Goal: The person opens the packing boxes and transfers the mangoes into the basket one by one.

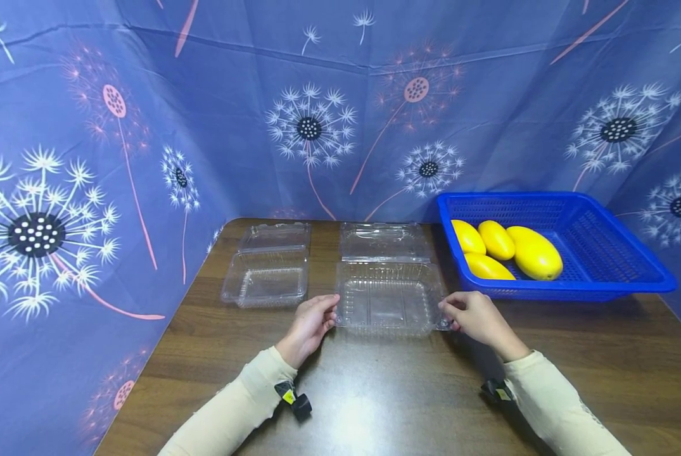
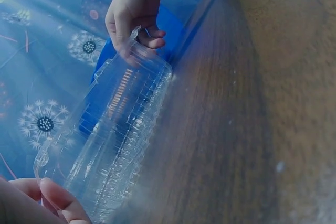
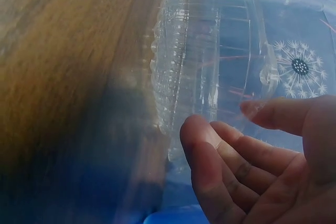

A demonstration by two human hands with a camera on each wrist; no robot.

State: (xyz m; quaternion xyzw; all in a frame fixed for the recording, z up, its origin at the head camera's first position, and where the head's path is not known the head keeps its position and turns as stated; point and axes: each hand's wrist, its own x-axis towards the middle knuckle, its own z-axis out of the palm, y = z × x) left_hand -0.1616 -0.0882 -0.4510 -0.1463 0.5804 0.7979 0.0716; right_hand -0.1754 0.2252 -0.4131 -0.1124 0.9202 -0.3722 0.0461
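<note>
An opened clear plastic clamshell container [image 1: 388, 297] lies in front of me at mid-table, its lid [image 1: 384, 242] folded back toward the curtain. At its near left corner, my left hand [image 1: 311, 323] pinches the rim between thumb and fingers. My right hand [image 1: 479, 320] holds the near right corner, with curled fingers [image 3: 202, 156] and the thumb about the edge in the right wrist view. The left wrist view shows the container [image 2: 113, 129] side-on between both hands. A second opened clear clamshell [image 1: 268, 275] stands apart to the left.
A blue plastic basket [image 1: 619, 285] sits at the back right, holding several yellow mango-like fruits [image 1: 536, 253] toward its left side. A blue dandelion-print curtain [image 1: 369, 95] rises behind and left of the brown wooden table [image 1: 408, 392].
</note>
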